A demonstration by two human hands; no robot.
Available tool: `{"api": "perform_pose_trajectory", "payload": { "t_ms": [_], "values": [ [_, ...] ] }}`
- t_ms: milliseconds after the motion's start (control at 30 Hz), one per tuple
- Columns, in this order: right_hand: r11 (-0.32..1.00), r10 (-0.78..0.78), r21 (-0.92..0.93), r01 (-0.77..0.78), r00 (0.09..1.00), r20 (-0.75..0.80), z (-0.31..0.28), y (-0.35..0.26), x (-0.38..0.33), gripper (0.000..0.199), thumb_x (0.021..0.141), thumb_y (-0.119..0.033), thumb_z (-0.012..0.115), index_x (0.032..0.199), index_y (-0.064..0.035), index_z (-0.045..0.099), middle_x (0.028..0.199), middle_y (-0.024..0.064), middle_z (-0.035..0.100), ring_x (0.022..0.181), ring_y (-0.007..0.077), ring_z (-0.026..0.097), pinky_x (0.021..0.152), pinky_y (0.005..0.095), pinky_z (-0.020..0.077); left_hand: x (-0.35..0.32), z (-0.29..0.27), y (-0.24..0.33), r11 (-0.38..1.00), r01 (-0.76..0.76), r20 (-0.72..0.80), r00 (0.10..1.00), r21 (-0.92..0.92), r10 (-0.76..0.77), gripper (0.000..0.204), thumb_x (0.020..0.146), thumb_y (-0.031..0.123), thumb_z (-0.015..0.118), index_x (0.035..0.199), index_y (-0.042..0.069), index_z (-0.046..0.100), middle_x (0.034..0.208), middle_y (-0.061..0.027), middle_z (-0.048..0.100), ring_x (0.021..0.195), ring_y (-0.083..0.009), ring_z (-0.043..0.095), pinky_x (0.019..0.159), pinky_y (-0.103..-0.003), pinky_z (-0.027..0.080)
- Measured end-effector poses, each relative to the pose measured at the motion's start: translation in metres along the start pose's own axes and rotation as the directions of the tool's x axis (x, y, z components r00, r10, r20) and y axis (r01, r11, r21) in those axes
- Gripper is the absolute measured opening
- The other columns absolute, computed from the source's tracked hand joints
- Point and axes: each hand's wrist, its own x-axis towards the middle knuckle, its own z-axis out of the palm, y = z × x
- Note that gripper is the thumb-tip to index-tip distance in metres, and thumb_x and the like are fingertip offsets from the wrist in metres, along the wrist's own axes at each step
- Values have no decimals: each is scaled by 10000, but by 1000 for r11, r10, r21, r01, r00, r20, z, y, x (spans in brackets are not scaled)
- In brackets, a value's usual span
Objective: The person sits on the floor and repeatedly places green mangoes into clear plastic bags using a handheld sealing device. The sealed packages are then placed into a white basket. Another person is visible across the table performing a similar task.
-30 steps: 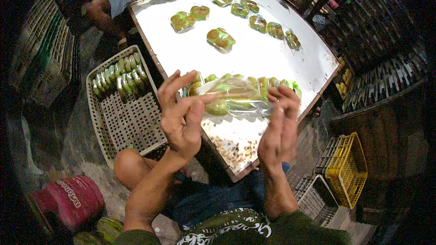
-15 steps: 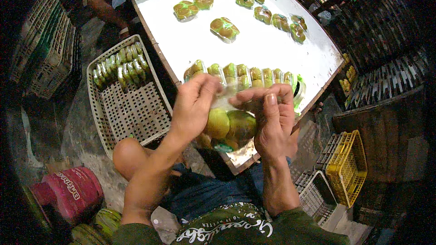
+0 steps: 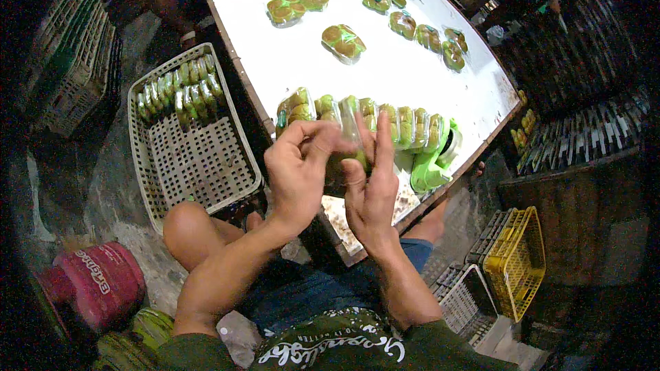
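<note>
Between my hands, over the table's near corner, is a clear plastic pack of round green-brown buns (image 3: 337,170), mostly hidden by my fingers. My left hand (image 3: 299,165) is closed, pinching the plastic at the top of the pack. My right hand (image 3: 372,196) holds the pack's other side, thumb bent in and fingers pointing up along it. Just beyond, a row of similar bun packs (image 3: 405,126) stands on edge across the white table (image 3: 289,55). A bright green tape dispenser (image 3: 432,166) sits at the right end of that row.
More bun packs (image 3: 344,42) lie scattered over the far half of the table. To the left, a pale plastic crate (image 3: 199,172) holds rows of packs at its far end. A yellow crate (image 3: 515,261) stands low right; a pink gas cylinder (image 3: 103,285) stands low left. Another person's leg (image 3: 161,0) shows far left.
The pack has turned from facing me to nearly edge-on and lifted toward the row. My right hand has shifted left and its fingers have straightened. The tape dispenser is now uncovered.
</note>
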Motion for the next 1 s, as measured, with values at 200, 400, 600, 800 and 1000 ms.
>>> {"api": "perform_pose_trajectory", "payload": {
  "t_ms": [200, 400, 600, 800, 1000],
  "values": [
    [991, -93, -72, 110, 974, 206, -30, 7, 6, 312, 833, -16, 670, 1140, -38, 622, 1054, 143, 660, 971, 310, 616, 867, 397, 471, 18, -17, -7, 922, -371, 258, 907, 111, 334, 181, 942, 192, 661, 912, 14, 664, 840, -11, 636, 751, -85, 576, 688, -256, 470],
    [999, -41, 8, 41, 983, 177, -40, 5, 16, 315, 741, 45, 710, 1032, -55, 647, 943, 107, 616, 928, 270, 578, 782, 373, 472, 5, -10, 4, 989, -70, 210, 977, 128, 42, 619, 841, 56, 741, 1353, -45, 407, 869, -95, 663, 808, -111, 637, 718, -245, 508],
    [949, -216, -199, 243, 965, 150, -44, 22, 10, 206, 747, 12, 721, 935, -44, 657, 1032, 140, 606, 1033, 325, 578, 858, 402, 473, -1, -11, 11, 612, -549, 392, 836, 569, 384, 247, 808, 67, 757, 1024, 19, 646, 986, -108, 647, 1008, -215, 629, 899, -366, 497],
    [692, 247, 705, -154, 969, -31, -3, 27, 3, 60, 913, -56, 645, 895, -60, 587, 1184, 100, 601, 989, 172, 601, 861, 319, 486, 2, -2, -12, 954, -243, 131, 966, 177, 222, 125, 823, 46, 727, 814, 45, 602, 932, -77, 578, 870, -164, 545, 819, -287, 439],
    [917, 354, 311, -249, 867, -350, -53, 59, 11, 277, 985, -96, 514, 1253, -36, 477, 1168, 114, 594, 1130, 213, 545, 1056, 357, 367, 13, -2, -46, 963, -211, -31, 975, 167, 219, 207, 850, -4, 637, 1019, 17, 520, 910, -53, 562, 880, -134, 541, 836, -284, 451]
  ]
}}
